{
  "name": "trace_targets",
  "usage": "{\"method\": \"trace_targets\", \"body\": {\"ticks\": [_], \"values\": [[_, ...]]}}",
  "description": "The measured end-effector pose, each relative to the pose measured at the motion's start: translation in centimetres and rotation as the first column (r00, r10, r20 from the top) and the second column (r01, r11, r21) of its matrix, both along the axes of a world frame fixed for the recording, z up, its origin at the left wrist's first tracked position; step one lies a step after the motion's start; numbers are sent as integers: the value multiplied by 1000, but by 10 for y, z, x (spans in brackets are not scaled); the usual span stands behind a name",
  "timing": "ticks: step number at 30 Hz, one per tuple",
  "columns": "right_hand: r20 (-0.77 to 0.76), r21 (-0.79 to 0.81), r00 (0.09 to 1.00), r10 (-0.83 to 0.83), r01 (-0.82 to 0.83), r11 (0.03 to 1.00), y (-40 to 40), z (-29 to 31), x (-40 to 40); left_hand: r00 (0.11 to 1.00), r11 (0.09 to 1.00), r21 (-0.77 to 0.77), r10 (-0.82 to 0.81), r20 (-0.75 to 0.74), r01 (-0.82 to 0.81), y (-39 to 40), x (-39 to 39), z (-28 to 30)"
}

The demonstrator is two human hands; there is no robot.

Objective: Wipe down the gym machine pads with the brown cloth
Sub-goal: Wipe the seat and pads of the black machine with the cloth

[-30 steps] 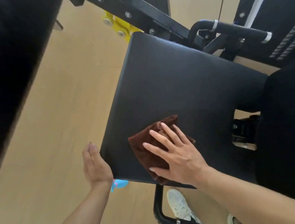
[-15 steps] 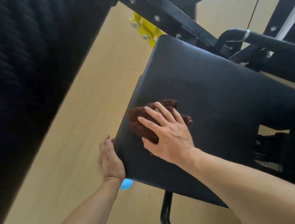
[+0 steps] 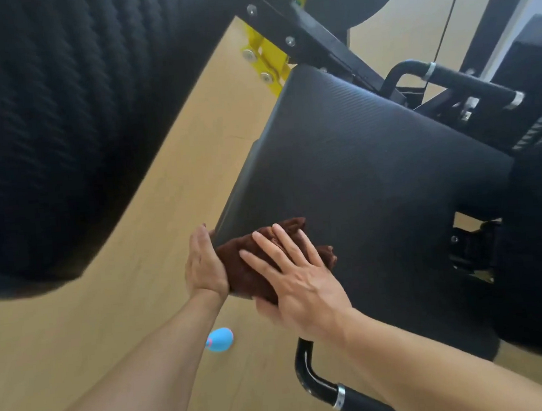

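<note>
Brown cloth (image 3: 261,265) is lying bunched on the near left corner of the black seat pad (image 3: 359,181), spilling over its edge. I am pressing it down with my right hand (image 3: 297,276), fingers straight and spread, clasping nothing. My left hand (image 3: 203,267) is resting flat against the pad's left side, fingers straight, touching the cloth. Below, a blue object (image 3: 220,340) is lying on the wooden floor (image 3: 78,337), near a black handle (image 3: 325,387).
</note>
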State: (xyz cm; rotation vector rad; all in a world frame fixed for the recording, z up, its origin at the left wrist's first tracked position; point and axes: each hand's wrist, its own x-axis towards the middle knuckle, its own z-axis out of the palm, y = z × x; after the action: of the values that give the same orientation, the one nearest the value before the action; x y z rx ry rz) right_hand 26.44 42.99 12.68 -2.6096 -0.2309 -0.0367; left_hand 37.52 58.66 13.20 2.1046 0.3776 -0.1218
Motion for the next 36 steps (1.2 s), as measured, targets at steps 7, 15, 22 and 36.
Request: {"method": "trace_targets", "body": {"ticks": [7,15,22,36], "values": [[-72,22,997,-34,35,999,3,9,6,972,897,-392,136,-193,-203,4,-18,28],[-205,83,959,-195,216,973,-4,34,63,913,920,-269,173,-369,-283,33,-110,10],[57,110,996,62,-68,992,42,33,38,953,986,-2,163,256,-168,29,-107,48],[-58,65,935,-351,354,933,-59,-2,66,683,709,609,-642,348,356,-73,-34,29]]}}
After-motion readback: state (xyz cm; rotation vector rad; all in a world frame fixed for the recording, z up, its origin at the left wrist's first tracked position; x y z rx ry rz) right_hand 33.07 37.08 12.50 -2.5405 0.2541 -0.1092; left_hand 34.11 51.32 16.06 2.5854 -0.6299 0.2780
